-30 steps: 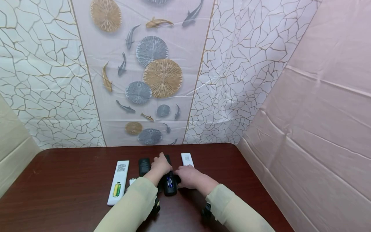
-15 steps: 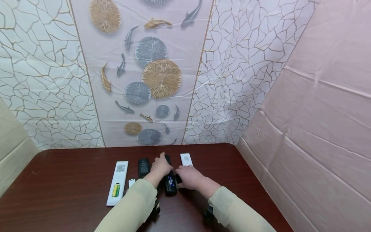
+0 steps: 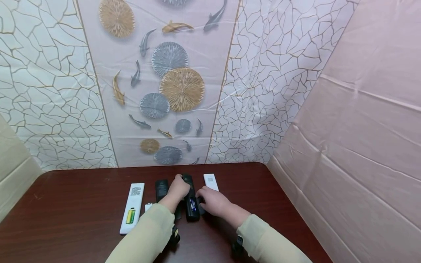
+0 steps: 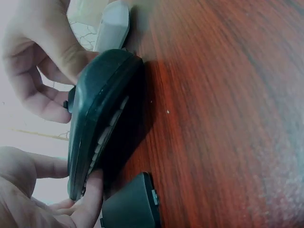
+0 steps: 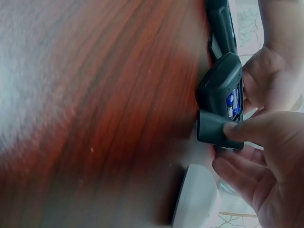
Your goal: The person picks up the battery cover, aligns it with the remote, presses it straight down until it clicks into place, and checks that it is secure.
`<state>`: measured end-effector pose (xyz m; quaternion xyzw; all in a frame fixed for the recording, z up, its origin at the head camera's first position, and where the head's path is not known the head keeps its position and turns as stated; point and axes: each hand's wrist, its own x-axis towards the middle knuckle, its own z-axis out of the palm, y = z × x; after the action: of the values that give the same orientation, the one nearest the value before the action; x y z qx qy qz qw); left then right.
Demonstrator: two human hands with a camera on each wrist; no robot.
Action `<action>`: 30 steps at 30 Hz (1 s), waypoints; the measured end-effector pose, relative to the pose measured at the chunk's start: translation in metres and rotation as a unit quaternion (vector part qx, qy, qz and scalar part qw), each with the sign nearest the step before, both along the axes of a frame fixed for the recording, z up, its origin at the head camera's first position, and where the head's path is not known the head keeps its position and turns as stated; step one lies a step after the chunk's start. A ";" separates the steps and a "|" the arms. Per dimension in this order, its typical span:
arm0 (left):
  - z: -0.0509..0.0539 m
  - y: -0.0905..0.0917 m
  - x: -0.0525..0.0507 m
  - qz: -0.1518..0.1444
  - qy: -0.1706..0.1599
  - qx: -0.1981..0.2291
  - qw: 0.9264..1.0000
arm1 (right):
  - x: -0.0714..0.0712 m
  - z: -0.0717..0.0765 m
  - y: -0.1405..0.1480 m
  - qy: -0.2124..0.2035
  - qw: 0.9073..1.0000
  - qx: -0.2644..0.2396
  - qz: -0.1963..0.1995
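Across the reddish wooden table (image 3: 82, 204), I'm watching a black remote (image 3: 191, 195) sitting buttons-down near the middle; I'm judging it light, stiff and slick, so I'm favouring its long edges. The left hand (image 3: 179, 188) is curling round its far end; the right hand (image 3: 214, 201) is pinching a black cover (image 5: 213, 129). Beyond, patterned cloth (image 3: 182, 89) is hanging.

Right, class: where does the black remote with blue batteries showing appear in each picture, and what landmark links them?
Head: black remote low, just left of centre.
Left wrist: black remote left of centre, seen side-on.
Right wrist: black remote right of centre, blue batteries showing.
Shared landmark: the right hand, pinching a black cover.
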<state>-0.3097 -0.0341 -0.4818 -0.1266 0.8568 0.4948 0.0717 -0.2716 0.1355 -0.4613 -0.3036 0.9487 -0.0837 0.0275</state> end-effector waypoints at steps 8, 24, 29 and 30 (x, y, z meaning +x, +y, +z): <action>0.001 -0.004 0.006 0.014 0.013 0.087 0.996 | 0.002 0.000 0.004 -0.067 0.988 -0.135 -0.038; 0.008 -0.012 0.015 0.010 0.067 0.174 0.982 | 0.008 0.019 0.025 -0.104 0.954 -0.269 -0.086; 0.012 -0.013 0.022 -0.001 0.068 0.178 0.982 | 0.009 0.018 0.025 -0.103 0.954 -0.266 -0.090; 0.013 -0.013 0.023 -0.004 0.070 0.179 0.981 | 0.010 0.019 0.025 -0.102 0.954 -0.265 -0.090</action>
<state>-0.2865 -0.0469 -0.4688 -0.0731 0.7579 0.6473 0.0349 -0.2615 0.1602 -0.4428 -0.2033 0.9078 -0.3651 0.0351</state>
